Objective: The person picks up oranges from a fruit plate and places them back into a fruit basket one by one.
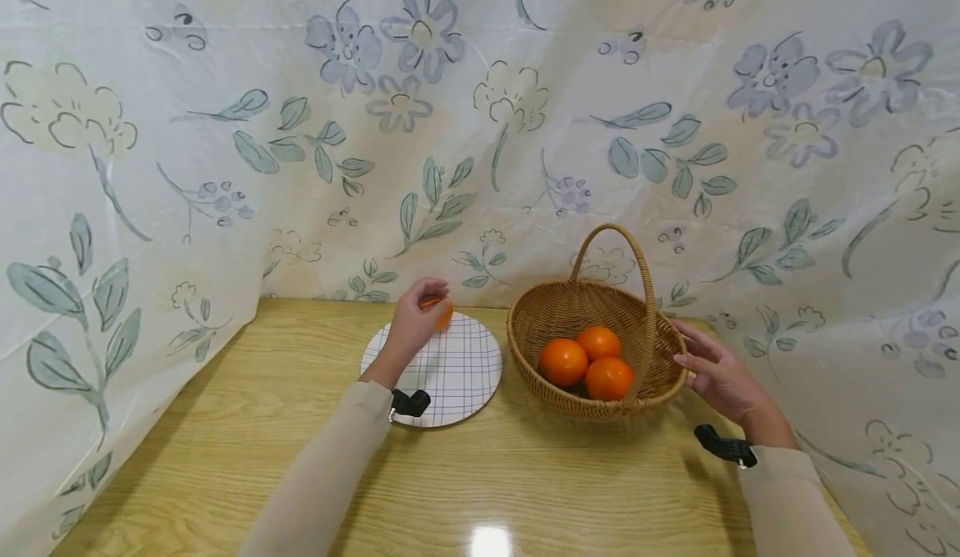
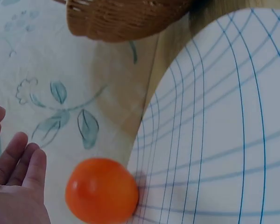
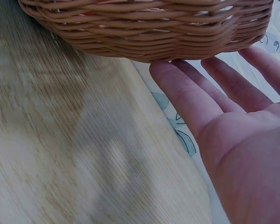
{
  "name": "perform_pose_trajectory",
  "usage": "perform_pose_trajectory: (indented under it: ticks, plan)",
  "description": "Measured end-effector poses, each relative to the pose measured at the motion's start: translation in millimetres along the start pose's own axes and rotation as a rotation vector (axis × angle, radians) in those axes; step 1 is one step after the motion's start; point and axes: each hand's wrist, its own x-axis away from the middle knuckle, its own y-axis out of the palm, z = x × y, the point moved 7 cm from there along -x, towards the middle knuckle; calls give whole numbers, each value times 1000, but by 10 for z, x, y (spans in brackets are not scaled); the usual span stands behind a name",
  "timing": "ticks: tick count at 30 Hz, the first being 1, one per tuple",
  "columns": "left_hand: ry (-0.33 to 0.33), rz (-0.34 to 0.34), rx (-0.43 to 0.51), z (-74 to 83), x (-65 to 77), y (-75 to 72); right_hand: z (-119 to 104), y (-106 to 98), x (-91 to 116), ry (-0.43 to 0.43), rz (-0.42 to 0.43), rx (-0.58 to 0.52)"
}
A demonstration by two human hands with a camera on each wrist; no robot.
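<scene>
A wicker basket (image 1: 592,323) with a tall arched handle stands right of centre in the head view, on a pale wooden table (image 1: 262,424). Three oranges (image 1: 588,359) lie inside it, bunched together toward the near side: one at the left, one behind, one at the front right beside the foot of the handle.

Just left of the basket, apart from it by a narrow strip of table, lies a round white plate (image 1: 457,373) with a thin blue grid. A single orange (image 1: 442,313) sits at the plate's far edge, in the middle of the frame. The left wrist view shows this orange (image 2: 102,190) at the lower left, resting right at the plate's rim (image 2: 214,140), with the basket's underside (image 2: 126,18) along the top edge.

The left hand (image 1: 412,323) is over the far part of the plate, beside the orange. In the left wrist view its fingers (image 2: 16,161) lie straight and loose at the lower left, close to the orange but not around it; the hand holds nothing.

The right hand (image 1: 720,373) is at the right side of the basket, fingers stretched out. In the right wrist view its fingertips (image 3: 163,70) touch the woven wall low down, palm spread wide, gripping nothing.

A flowered cloth (image 1: 480,123) hangs behind and at both sides of the table
</scene>
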Motion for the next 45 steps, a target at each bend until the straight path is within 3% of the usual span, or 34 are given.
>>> perform_pose_trajectory:
  ticks: [9, 17, 25, 31, 45]
  plan:
    - [-41, -14, -4, -106, -33, -212, 8, -12, 2, -3, 6, 6]
    - [-111, -31, -147, -252, -64, -301, 8, -15, 10, -9, 0, -1]
    - [-200, -89, -283, -441, -119, -316, 2, 8, 18, -21, -20, -21]
    - [-263, -120, -291, -529, -153, -303, -4, 11, 12, -18, -16, -6]
    - [-295, -145, -318, -591, -169, -235, 4, 0, 18, -22, -26, -34]
